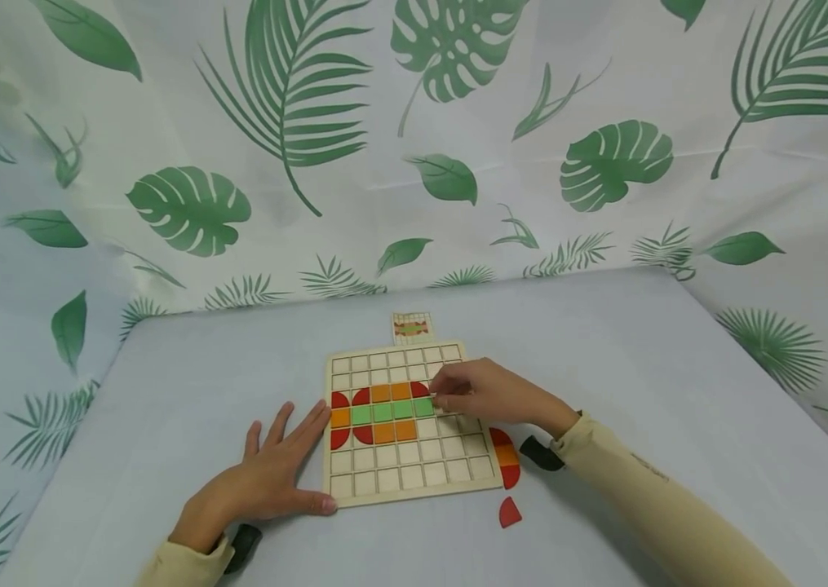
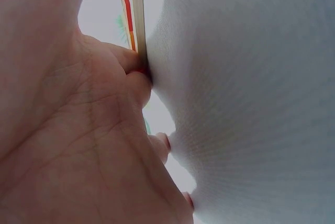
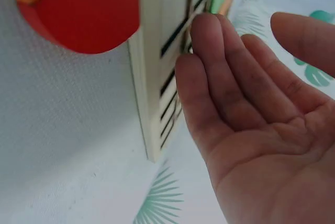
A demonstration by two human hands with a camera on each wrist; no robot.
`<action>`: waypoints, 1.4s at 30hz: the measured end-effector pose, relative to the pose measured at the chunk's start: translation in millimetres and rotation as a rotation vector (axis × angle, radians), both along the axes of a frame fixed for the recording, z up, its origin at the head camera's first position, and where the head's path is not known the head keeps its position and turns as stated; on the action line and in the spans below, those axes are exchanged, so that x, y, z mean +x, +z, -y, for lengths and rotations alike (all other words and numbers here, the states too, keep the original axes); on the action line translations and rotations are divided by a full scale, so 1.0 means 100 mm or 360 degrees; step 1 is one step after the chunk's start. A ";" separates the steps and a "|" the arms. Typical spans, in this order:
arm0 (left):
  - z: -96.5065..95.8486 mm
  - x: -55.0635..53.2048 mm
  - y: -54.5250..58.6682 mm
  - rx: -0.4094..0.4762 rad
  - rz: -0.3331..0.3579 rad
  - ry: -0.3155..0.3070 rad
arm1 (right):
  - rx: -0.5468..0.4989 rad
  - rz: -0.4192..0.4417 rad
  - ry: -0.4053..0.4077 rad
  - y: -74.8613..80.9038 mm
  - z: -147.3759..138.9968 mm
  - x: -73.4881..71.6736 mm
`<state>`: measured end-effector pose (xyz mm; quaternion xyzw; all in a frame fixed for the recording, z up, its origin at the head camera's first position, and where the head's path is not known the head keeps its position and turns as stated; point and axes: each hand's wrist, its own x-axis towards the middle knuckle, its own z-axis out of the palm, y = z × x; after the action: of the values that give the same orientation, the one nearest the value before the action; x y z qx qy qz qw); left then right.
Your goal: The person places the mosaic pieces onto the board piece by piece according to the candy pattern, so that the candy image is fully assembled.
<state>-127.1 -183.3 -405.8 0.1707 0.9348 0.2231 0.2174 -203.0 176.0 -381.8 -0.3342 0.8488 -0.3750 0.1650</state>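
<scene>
A cream wooden grid board (image 1: 450, 470) lies on the table, with red quarter-round, orange and green square tiles set in its middle rows. My left hand (image 1: 267, 477) is spread at the board's left side, fingertips and thumb against its edge; in the left wrist view, the palm (image 2: 89, 124) stands beside that edge. Over the right half of the board is my right hand (image 1: 487, 393), its fingertips close to the end green tile (image 1: 424, 407) and a red tile (image 1: 419, 389). The right wrist view shows the fingers (image 3: 207, 51) together, the thumb apart, and no tile between them.
A small pattern card (image 1: 411, 328) touches the board's far edge. Along the right edge lie red and orange tiles (image 1: 505, 453), and a single red quarter-round tile (image 1: 509, 513) sits nearer me. A leaf-print cloth (image 1: 384, 163) hangs behind the table.
</scene>
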 end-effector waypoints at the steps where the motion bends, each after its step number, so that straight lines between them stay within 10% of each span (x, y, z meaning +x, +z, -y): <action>1: 0.00 0.00 0.00 0.0002 0.0003 -0.0002 | -0.0007 0.0007 0.0008 0.01 -0.02 0.02; 30: -0.01 0.01 0.03 0.0025 0.0045 0.0014 | -0.0069 -0.0159 -0.0057 0.18 -0.64 0.75; 42: 0.01 0.00 0.02 0.0026 0.0046 0.0006 | 0.0113 0.0068 0.0148 0.17 -0.61 0.88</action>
<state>-126.9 -184.0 -403.7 0.1675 0.9300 0.2335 0.2289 -115.1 237.3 -364.9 -0.3592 0.8414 -0.3437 0.2121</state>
